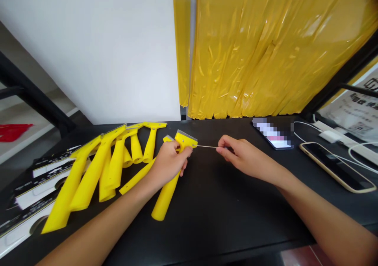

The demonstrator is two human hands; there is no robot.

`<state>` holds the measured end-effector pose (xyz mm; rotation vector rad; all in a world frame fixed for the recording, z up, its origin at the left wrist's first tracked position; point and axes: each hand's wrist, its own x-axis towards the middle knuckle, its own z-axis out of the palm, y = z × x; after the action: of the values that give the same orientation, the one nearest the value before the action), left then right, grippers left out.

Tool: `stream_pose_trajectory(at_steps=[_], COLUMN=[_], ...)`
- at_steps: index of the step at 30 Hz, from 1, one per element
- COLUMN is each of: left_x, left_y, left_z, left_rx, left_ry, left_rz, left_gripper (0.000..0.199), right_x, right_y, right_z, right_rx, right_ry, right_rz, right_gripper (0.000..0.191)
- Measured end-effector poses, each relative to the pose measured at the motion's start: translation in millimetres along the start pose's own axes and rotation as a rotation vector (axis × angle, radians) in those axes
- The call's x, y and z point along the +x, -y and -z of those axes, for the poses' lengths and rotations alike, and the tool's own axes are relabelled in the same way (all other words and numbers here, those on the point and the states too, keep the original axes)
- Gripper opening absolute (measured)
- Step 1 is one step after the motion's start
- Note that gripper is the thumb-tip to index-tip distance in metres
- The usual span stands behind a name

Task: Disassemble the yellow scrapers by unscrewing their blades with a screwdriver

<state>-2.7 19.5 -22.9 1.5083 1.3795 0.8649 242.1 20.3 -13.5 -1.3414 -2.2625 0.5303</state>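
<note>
The left hand (168,163) is gripping a yellow plastic scraper (167,197) just below its bladed head, while the right hand (246,157) is pinching a thin metal pin (206,146) whose tip is touching that head, so the hands are apart, bridged only by the pin. Left of the left hand, more yellow scrapers (88,183) are lying fanned across a black table (224,203), and right of the right hand two smartphones (336,167) are lying
</note>
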Motion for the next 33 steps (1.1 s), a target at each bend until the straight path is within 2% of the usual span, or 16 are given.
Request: stream_pose_trajectory(at_steps=[4,6,9,14,18,22,26,29,33], left_x=[-1,-3,-4,0,5,7,5,3,1], left_y=[-3,-5,-7,0,8,11,9,6,5], left_z=[-0.7,-1.5,-3.4,-7.4,-12.1,-19.6,-25.8,-27.8,-27.9], left_rx=[-0.026,-0.028,-0.035,-0.088,-0.115,-0.167,-0.171,-0.163,-0.062], left_ry=[0.004,0.010,0.012,0.044,0.064,0.027,0.062,0.101,0.086], left_rz=[-0.010,-0.017,-0.009,0.070,0.073,0.061,0.046,0.039,-0.037], left_gripper=[0.025,0.026,0.025,0.022,0.025,0.025,0.026,0.028,0.029], right_x=[-1,0,2,1,0,6,14,13,6], right_y=[4,4,1,-4,-1,-5,-17,-22,-18], right_z=[-2,-2,0,0,-1,5,15,17,11], right_rx=[0.006,-0.026,-0.076,-0.072,-0.023,-0.078,-0.138,-0.074,-0.009], right_ry=[-0.016,-0.040,-0.050,0.016,0.049,0.161,0.237,0.204,0.067], right_rz=[-0.069,-0.056,-0.003,-0.066,-0.097,-0.064,0.054,0.043,-0.008], right_gripper=[0.033,0.041,0.036,0.015,0.025,0.046,0.034,0.027,0.039])
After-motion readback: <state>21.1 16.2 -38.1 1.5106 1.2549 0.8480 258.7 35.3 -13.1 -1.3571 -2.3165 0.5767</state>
